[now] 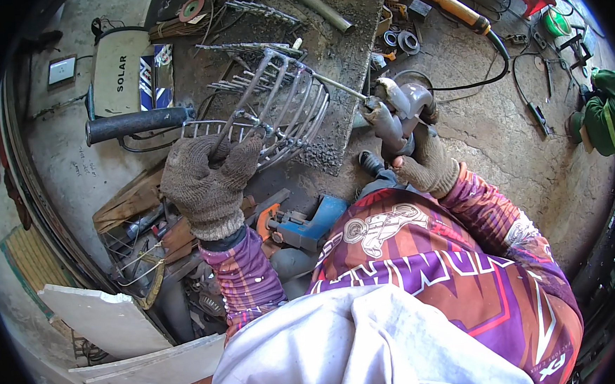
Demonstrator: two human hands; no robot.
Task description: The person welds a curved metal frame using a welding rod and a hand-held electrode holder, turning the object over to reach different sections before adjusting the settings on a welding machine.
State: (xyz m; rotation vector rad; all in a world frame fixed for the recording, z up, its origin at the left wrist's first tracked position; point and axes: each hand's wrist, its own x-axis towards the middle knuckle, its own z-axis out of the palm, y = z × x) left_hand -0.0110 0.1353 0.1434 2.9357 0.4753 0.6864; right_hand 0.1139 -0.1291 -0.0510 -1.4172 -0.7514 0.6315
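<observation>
My left hand (205, 181), in a brown knitted glove, is closed on the lower bars of a curved cage (284, 105) made of metal rods. The cage is tilted over the edge of a dark, grit-covered metal worktable (345, 56). In the same kind of glove, my right hand (429, 169) grips a grey welding electrode holder (390, 127). A thin welding rod (340, 84) runs from its jaws to the upper right side of the cage. Whether the rod's tip touches the bars, I cannot tell.
A dark pipe (138, 125) sticks out left of the cage. Metal rods (261, 12) and a grinding disc (191, 9) lie on the worktable. An orange angle grinder (444, 0) with a black cable is at the upper right. Below my left arm are wood scraps and a blue tool (316, 223).
</observation>
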